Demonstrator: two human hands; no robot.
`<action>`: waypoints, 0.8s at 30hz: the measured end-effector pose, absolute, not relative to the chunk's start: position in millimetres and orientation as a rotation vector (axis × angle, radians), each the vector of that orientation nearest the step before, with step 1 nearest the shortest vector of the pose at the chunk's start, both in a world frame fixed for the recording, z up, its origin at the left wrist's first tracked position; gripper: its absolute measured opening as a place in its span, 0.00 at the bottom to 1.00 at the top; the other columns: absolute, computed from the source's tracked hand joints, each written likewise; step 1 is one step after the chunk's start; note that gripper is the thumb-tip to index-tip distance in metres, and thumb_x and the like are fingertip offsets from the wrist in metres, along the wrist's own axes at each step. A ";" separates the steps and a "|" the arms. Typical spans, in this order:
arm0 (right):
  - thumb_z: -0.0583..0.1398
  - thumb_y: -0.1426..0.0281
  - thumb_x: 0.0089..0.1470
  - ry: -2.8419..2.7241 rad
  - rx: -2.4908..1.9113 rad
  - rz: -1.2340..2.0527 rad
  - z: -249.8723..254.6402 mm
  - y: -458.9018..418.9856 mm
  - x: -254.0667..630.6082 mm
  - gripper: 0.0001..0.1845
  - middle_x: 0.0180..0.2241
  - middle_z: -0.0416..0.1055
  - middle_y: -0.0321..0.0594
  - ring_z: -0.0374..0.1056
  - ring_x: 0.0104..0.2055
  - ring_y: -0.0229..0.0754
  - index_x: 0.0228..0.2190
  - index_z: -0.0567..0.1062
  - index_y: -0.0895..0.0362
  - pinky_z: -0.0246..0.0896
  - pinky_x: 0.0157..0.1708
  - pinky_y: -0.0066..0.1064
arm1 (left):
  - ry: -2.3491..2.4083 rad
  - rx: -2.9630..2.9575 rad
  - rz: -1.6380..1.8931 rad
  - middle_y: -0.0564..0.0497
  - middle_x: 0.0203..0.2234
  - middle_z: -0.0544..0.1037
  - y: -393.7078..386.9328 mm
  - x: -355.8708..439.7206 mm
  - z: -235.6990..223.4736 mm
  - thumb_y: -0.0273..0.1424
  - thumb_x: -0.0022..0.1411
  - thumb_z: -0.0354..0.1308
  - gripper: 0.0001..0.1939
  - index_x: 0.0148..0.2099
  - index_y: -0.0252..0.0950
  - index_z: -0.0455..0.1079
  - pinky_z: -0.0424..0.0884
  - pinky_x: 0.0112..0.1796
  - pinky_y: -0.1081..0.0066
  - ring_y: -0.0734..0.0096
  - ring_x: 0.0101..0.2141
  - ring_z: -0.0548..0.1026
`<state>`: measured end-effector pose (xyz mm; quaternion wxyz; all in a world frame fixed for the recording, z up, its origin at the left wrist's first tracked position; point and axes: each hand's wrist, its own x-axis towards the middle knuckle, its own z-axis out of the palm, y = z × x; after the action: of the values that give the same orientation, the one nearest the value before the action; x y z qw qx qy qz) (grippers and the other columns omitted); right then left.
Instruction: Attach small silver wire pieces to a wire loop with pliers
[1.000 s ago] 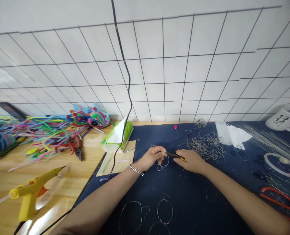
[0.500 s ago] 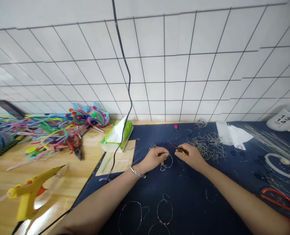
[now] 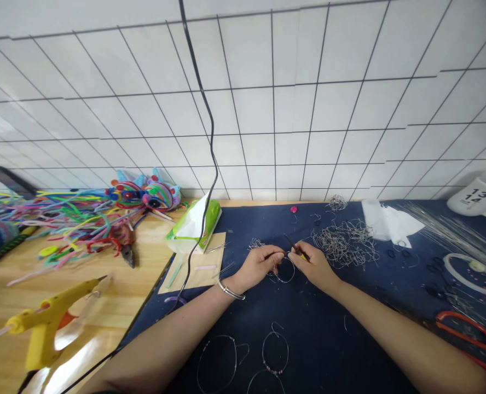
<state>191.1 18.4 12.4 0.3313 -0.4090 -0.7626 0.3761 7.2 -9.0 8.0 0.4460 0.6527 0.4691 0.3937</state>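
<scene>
My left hand, with a silver bangle at the wrist, pinches a thin wire loop that hangs below the fingertips. Close against it, my right hand grips small pliers with a yellow handle, their dark tip pointing up and left. The thumb and finger of my right hand are at the top of the loop; whether they also grip the wire I cannot tell. Wire rings with pink beads lie on the dark blue mat nearer to me. Beyond my right hand spreads a tangled heap of bent wire pieces.
At left are a yellow glue gun, colourful pipe cleaners and a green tissue pack. A black cable hangs in front. On the right are straight wires, a white mug and red-handled scissors.
My right hand has moved left with the pliers, and its fingertips now meet those of my left hand at the wire loop. The view has shifted slightly.
</scene>
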 end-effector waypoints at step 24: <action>0.52 0.63 0.52 -1.942 -1.048 1.053 12.0 16.6 189.8 0.10 0.23 0.60 0.32 0.56 0.25 0.33 0.29 0.67 0.57 0.53 0.28 0.25 | 1.171 1.725 1.019 0.52 0.25 0.69 -7.0 5.4 3.4 0.36 0.58 0.51 0.13 0.36 0.31 0.69 0.67 0.26 0.76 0.79 0.22 0.69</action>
<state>189.8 16.6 12.0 0.3411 -0.4029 -0.7467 0.4048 5.4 -7.0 3.4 0.3990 0.6816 0.4626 0.4028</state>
